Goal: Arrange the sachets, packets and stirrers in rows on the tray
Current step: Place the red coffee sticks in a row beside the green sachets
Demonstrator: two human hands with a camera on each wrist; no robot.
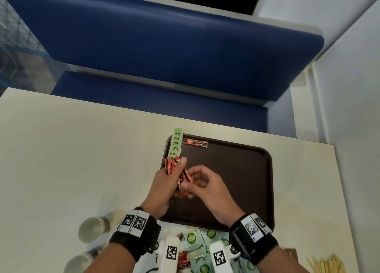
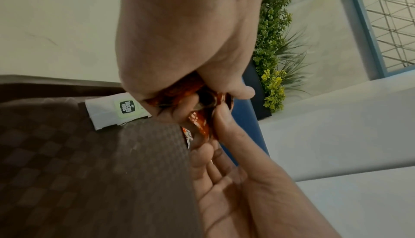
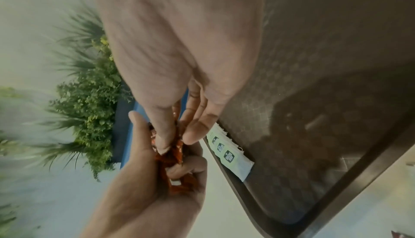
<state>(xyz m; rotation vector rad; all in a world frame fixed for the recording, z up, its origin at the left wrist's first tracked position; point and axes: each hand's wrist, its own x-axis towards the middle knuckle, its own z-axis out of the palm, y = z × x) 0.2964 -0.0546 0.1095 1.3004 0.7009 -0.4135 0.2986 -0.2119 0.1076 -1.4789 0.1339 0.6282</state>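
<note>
My left hand [image 1: 171,177] grips a bunch of red coffee sachets [image 1: 171,165] above the left side of the dark brown tray [image 1: 246,170]. My right hand [image 1: 190,183] pinches one red sachet [image 1: 183,187] at the bunch's lower end, thumb and forefinger closed on it. A row of overlapping green-and-white sachets [image 1: 175,143] lies along the tray's left edge. One red premium sachet [image 1: 196,142] lies flat at the tray's far left corner. In the right wrist view the red sachets [image 3: 177,154] sit between both hands, with the green-and-white sachets [image 3: 229,154] on the tray rim [image 3: 247,204].
Loose green coco sachets [image 1: 193,239] and red sachets [image 1: 184,260] lie on the white table [image 1: 72,149] near me. Wooden stirrers [image 1: 329,262] lie at the near right. Two paper cups [image 1: 92,228] lie at the near left. A blue bench [image 1: 164,56] stands beyond the table.
</note>
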